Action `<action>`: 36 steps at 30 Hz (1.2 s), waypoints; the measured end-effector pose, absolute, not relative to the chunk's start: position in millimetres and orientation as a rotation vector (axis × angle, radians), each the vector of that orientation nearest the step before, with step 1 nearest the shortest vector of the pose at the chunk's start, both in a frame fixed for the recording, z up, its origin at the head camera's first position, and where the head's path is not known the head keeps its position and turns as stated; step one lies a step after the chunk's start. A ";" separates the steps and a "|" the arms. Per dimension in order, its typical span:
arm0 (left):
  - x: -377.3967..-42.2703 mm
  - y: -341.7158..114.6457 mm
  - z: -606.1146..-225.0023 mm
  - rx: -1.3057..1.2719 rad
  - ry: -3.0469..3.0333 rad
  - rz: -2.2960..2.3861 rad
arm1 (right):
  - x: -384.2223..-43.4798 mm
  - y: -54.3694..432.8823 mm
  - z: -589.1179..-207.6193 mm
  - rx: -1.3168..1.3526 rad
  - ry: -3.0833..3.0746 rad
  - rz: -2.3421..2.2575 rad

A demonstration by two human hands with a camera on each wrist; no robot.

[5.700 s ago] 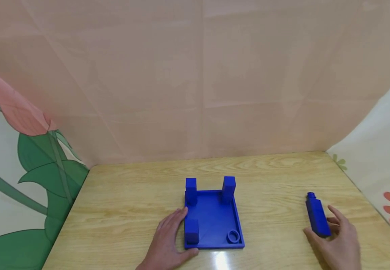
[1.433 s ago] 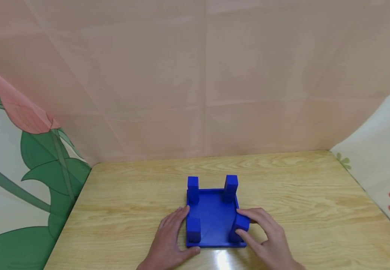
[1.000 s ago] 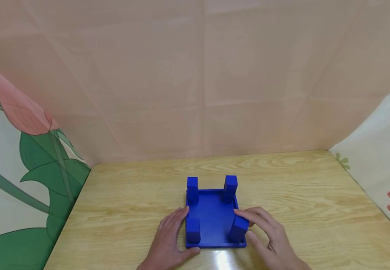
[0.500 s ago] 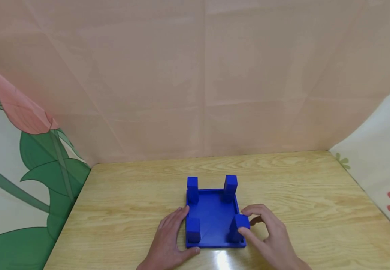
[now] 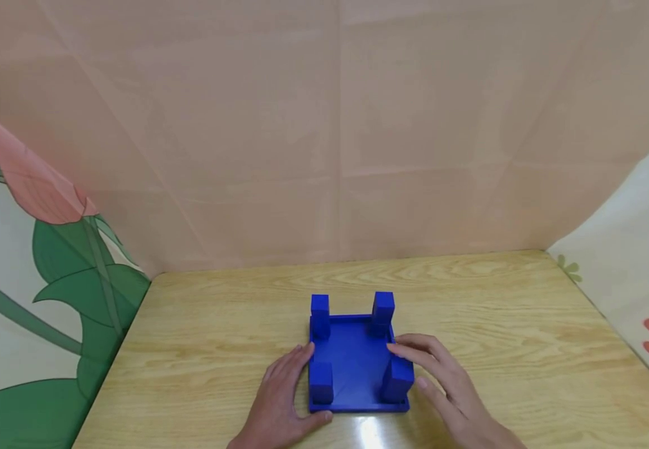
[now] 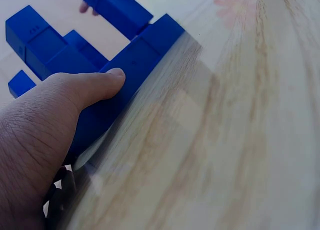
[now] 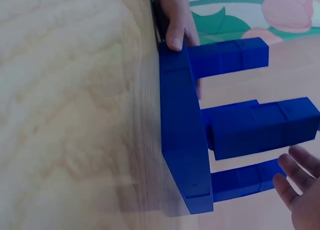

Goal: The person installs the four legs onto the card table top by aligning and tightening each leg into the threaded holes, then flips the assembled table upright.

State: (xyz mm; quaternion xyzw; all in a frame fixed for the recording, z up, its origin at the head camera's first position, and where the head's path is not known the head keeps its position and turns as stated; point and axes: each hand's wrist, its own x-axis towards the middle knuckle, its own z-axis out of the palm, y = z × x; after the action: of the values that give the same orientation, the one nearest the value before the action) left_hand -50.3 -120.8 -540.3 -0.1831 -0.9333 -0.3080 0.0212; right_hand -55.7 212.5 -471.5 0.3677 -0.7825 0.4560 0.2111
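Note:
An upturned blue toy table (image 5: 358, 410) lies on the wooden surface, its rimmed top down and a square leg standing at each corner. My left hand (image 5: 279, 399) holds its near left corner, fingers along the left side and thumb (image 6: 102, 84) against the near edge. At the near right corner stands a blue leg (image 5: 398, 377), leaning slightly right. My right hand (image 5: 450, 390) is beside this leg, index fingertip at its far side and thumb apart from it. In the right wrist view the fingers (image 7: 297, 170) are spread loosely, apart from the nearest leg (image 7: 265, 127).
The other legs stand at the far left (image 5: 320, 315), far right (image 5: 383, 312) and near left (image 5: 321, 381) corners. Behind the wooden tabletop (image 5: 201, 337) hangs a plain pinkish cloth (image 5: 335, 137). Flower-printed cloth (image 5: 27, 280) hangs at the left, and more at the right.
Earlier my right hand gripped the leg off to the right; now the leg stands in the near right corner. My right fingers have pinched and loosened on it. My left hand stays put.

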 end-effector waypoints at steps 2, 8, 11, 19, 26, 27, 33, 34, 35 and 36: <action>-50.1 -120.8 -540.5 -0.565 -2.898 -0.957 | -53.7 214.5 -468.5 1.008 -2.254 1.275; -50.2 -120.9 -541.2 -0.561 -2.907 -0.963 | -52.5 214.9 -466.1 0.941 -2.326 1.270; -50.2 -120.8 -540.3 -0.558 -2.920 -0.967 | -53.6 212.9 -468.1 0.921 -2.284 1.269; -51.1 -120.8 -539.9 -0.559 -2.920 -0.949 | -55.9 209.6 -475.5 0.921 -2.245 1.362; -51.0 -120.8 -540.5 -0.558 -2.903 -0.956 | -56.8 214.0 -477.6 1.078 -2.189 1.386; -51.0 -120.8 -540.7 -0.562 -2.898 -0.953 | -56.5 214.8 -476.4 1.086 -2.203 1.386; -50.8 -120.5 -540.3 -0.575 -2.876 -0.941 | -54.7 218.3 -469.9 1.092 -2.354 1.366; -50.8 -120.5 -540.2 -0.575 -2.877 -0.940 | -55.0 218.6 -469.5 1.098 -2.359 1.359; -50.9 -120.4 -540.1 -0.576 -2.874 -0.940 | -55.2 218.9 -469.5 1.098 -2.361 1.354; -51.0 -120.5 -540.2 -0.577 -2.872 -0.943 | -55.5 219.4 -469.7 1.101 -2.355 1.344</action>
State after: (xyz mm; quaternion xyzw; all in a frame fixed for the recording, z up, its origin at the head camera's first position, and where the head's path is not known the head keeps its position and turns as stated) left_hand -51.0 -120.5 -540.2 -0.1874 -0.9327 -0.3064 0.0321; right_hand -55.5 219.4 -469.7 0.3741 -0.8001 0.4565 0.1074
